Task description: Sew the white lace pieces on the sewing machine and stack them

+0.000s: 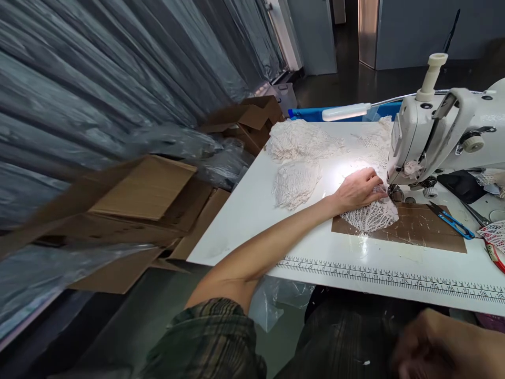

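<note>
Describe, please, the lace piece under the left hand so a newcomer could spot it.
Find the white sewing machine on the table. At its needle a lace piece lies flat on a brown patch, the left hand on it. Unlike the heaped lace farther left, it is single and fan-shaped.

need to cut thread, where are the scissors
In the head view, the scissors lie on the table's right side, at the brown patch's right end, below the sewing machine.

White lace and white machine on a white table

Cream openwork lace piece (pixel 373 216); brown mat (pixel 418 229); blue-handled snips (pixel 452 221); dark plaid sleeve (pixel 209 342).
</note>
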{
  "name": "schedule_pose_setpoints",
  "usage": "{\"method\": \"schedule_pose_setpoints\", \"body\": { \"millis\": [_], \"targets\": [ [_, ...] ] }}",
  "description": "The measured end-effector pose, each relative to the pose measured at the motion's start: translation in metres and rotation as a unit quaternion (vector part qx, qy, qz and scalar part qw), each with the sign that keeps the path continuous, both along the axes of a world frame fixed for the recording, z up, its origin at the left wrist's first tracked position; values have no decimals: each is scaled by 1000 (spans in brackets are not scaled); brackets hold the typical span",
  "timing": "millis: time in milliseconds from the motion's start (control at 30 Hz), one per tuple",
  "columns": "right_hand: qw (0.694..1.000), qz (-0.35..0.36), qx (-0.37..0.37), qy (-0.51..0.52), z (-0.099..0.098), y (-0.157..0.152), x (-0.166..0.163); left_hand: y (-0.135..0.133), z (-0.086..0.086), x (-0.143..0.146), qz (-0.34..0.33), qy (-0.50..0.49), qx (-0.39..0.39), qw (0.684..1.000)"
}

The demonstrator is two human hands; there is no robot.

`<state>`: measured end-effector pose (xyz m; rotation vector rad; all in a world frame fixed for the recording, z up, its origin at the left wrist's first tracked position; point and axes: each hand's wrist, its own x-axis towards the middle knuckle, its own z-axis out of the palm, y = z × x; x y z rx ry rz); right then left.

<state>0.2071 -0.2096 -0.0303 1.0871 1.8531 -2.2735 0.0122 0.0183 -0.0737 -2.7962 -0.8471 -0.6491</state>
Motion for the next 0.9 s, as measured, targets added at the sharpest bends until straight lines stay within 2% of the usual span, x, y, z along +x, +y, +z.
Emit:
{"method": "schedule_pose_setpoints", "body": {
  "millis": [67,133,233,267,300,367,400,500,600,667,767,900],
  "targets": [
    [986,22,160,-40,4,-8,17,1,3,-3,-31,-28,63,997],
    [962,24,261,-82,7,4,30,-1,8,-6,-59,-44,105,992],
    [921,-48,359,-147,7,46,42,-13,14,-11,-117,-55,148,980],
    [898,-68,409,-149,6,62,44,-20,15,-13,-138,-57,159,976],
    [863,-107,471,-151,4,78,45,-28,16,-15,-162,-58,166,971],
    [798,-138,567,-148,-3,104,43,-43,16,-19,-190,-41,153,969],
    [777,-136,598,-143,-7,114,41,-50,16,-21,-200,-30,137,970],
    [729,-91,663,-146,-22,134,30,-60,14,-24,-211,-8,80,974],
    [686,-73,704,-170,-32,141,18,-56,12,-25,-214,2,24,976],
    [684,-74,706,-168,-34,141,14,-51,10,-25,-196,-15,-27,980],
    [722,-81,678,-109,-31,137,15,-48,10,-24,-156,-89,-97,979],
    [774,-190,604,-14,-28,130,22,-52,12,-22,-103,-159,-157,969]
  ]
}}
